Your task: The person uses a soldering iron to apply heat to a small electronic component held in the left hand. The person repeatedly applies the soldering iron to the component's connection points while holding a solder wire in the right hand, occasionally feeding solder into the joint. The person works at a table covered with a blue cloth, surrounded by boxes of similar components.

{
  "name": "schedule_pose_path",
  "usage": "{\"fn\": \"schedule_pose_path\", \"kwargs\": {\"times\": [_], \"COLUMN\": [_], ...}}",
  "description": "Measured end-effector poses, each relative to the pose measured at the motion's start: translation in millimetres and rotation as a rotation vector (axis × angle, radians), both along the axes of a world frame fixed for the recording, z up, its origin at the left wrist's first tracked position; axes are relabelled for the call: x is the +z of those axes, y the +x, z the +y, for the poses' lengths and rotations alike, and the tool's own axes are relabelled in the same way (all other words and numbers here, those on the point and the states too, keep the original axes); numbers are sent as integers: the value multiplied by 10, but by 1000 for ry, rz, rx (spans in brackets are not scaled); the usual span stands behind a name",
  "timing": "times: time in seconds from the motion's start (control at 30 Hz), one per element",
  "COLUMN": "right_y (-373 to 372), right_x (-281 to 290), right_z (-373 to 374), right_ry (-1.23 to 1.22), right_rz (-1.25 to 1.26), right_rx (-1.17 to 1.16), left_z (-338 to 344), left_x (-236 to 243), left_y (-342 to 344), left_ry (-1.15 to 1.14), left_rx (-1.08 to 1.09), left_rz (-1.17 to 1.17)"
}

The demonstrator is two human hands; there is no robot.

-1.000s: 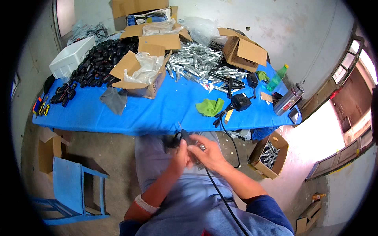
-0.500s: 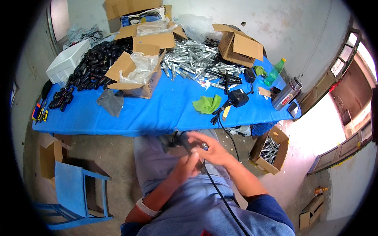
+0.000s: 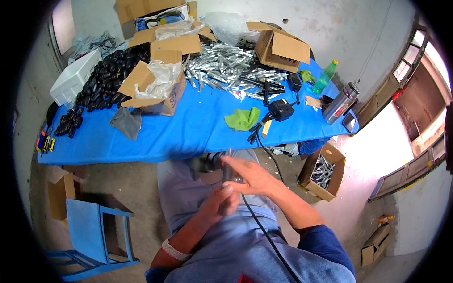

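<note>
Head view, looking down at the person's lap and the blue-covered desk. Both hands meet over the lap, just short of the desk's near edge. Between them stands a dark, handle-like piece, roughly upright, with a thin pale tip pointing toward the desk. The left hand is closed on the lower end of this piece. The right hand lies across its upper part from the right; how firmly its fingers close, and whether they also grip something else, cannot be told. A black cable runs from beneath the right hand down across the grey clothing.

Progress, as judged from the layout: one piece is in hand, its handling apparently under way and not complete. Much seems left, since a broad heap of silvery pieces and a heap of black pieces lie loose on the desk. Similar silvery pieces fill part of a floor carton to the right; whether these are finished cannot be told. Near the desk's front edge lie a green cloth and a black adapter.
</note>
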State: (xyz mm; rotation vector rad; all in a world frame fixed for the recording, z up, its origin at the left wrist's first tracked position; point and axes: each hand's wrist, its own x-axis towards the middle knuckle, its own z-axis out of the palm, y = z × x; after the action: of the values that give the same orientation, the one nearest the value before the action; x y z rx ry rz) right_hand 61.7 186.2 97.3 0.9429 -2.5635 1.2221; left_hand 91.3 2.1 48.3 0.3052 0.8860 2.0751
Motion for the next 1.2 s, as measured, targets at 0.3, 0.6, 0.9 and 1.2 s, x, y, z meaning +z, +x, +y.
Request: {"fn": "schedule_pose_path", "kwargs": {"times": [0.3,0.6,0.9,1.2], "right_y": [7,63,131,-21], "right_x": [159,130,167,159], "right_z": [46,57,-51,8], "right_ry": [-85,80,105,-178], "right_rz": [-23,192,344,-18], "right_rx": [-108,-108,-51,-281], "left_z": [-3,19,4,8], "left_x": [46,-22,-83,1], "left_y": [113,67,35,45], "left_ry": [-89,-219,-166,-236], "left_rx": [-99,55,75,-39], "left_rz": [56,64,100,73]}}
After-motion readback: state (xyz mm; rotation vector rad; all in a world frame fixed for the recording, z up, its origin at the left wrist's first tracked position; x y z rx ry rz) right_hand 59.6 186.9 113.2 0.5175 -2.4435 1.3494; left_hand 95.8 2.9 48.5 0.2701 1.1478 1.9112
